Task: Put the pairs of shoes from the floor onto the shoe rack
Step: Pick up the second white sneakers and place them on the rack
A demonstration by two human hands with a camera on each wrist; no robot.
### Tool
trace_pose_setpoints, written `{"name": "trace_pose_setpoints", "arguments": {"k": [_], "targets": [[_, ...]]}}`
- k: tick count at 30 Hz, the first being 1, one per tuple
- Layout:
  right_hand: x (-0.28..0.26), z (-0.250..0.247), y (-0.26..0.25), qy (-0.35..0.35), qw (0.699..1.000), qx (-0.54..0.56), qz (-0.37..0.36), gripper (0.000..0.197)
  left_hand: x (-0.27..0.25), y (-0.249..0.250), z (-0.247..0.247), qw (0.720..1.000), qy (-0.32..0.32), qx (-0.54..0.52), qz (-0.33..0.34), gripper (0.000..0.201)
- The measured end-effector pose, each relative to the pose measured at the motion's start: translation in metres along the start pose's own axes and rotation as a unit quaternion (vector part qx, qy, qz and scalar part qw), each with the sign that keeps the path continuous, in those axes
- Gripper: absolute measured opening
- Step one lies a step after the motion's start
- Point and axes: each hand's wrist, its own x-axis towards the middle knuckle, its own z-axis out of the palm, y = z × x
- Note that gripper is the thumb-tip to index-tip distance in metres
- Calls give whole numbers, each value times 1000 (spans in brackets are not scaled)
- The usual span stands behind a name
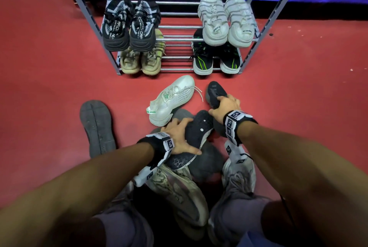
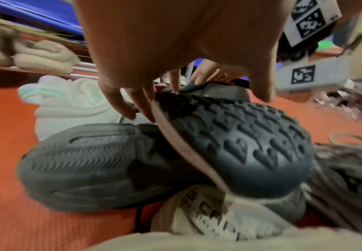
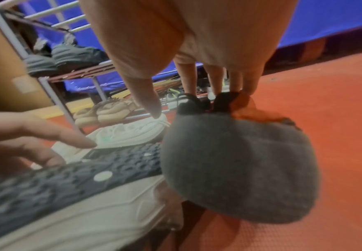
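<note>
Here, the left hand gripped a dark treaded shoe atop the near floor pile, while the right hand clasped its grey-soled mate, toes pointing far toward the shoe rack.

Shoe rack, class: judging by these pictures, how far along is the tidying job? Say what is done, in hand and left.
Done: four pairs sit on the shoe rack, two on each of its two lower tiers. In hand: the left hand holds a black treaded shoe and the right hand holds a dark grey shoe. Left: a white shoe, an upturned grey shoe and others near the person's legs.
</note>
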Motion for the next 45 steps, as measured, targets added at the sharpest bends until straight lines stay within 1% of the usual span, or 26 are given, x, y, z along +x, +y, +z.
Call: {"name": "trace_pose_setpoints", "arguments": {"k": [3, 6, 8, 10, 11, 13, 14, 16, 17, 18, 19, 20, 22, 23, 25, 27, 28, 29, 31, 32, 33, 35, 37, 40, 42, 45], "targets": [[-3, 4, -4, 4, 998, -9, -60, 67, 5, 7, 0, 1000, -25, -5, -13, 109], [-7, 13, -8, -57, 991, 30, -117, 52, 13, 9, -10, 996, -29, -79, -38, 89], [-10, 16, -15, -110, 985, 19, -134, 39, 14, 8, -23, 985, -26, -162, -47, 69], [-9, 17, -19, -130, 982, 11, -135, 30, 19, 7, -40, 975, -25, -219, -40, 44], [-9, 14, -20, -138, 981, 22, -137, 32, 24, 6, -49, 970, -33, -238, -37, 37], [-6, 10, -16, -155, 976, 42, -147, 45, 34, 1, -63, 963, -74, -256, -33, 42], [-5, 7, -14, -168, 973, 26, -155, 53, 36, 0, -71, 956, -109, -268, -37, 43], [-11, 2, -16, -185, 965, -36, -184, 73, 37, -3, -82, 929, -190, -311, -56, 41], [-14, 2, -19, -174, 961, -80, -202, 80, 37, -4, -87, 919, -205, -330, -68, 41], [-18, 3, -22, -151, 959, -112, -210, 79, 38, -4, -92, 915, -197, -343, -79, 43], [-21, 7, -23, -114, 963, -113, -217, 70, 41, -6, -96, 912, -167, -364, -93, 47], [-20, 12, -23, -85, 970, -81, -214, 58, 45, -9, -98, 902, -119, -400, -107, 50], [-17, 16, -19, -79, 979, 49, -182, 43, 52, -16, -104, 856, -51, -500, -118, 45], [-13, 19, -15, -86, 976, 120, -162, 38, 55, -21, -105, 836, -41, -533, -124, 41], [-9, 16, -10, -73, 965, 220, -126, 31, 56, -29, -107, 827, -36, -543, -144, 42], [-3, 14, -6, -49, 957, 272, -89, 33, 61, -35, -103, 833, -2, -530, -161, 40], [1, 14, -4, -36, 953, 290, -74, 36, 63, -36, -99, 841, 30, -513, -167, 36], [3, 12, -4, -24, 950, 307, -61, 39, 66, -38, -95, 861, 64, -476, -168, 33], [9, 10, -5, -10, 941, 337, -41, 39, 72, -44, -86, 926, 108, -326, -158, 31], [9, 7, -7, -4, 935, 354, -34, 34, 73, -47, -81, 946, 121, -257, -154, 30], [10, 7, -9, 3, 926, 377, -26, 31, 75, -50, -76, 954, 130, -216, -160, 33], [9, 5, -14, 12, 909, 417, -20, 31, 75, -56, -68, 955, 133, -181, -194, 55], [10, 7, -16, 3, 907, 421, -18, 35, 78, -60, -60, 953, 139, -154, -220, 66], [12, 14, -16, -40, 921, 387, 15, 41, 85, -65, -53, 945, 148, -173, -235, 70], [13, 21, -16, -63, 934, 350, 39, 46, 91, -70, -50, 943, 130, -193, -237, 70], [15, 26, -18, -74, 950, 299, 57, 54, 97, -72, -47, 943, 119, -201, -238, 67]]}}
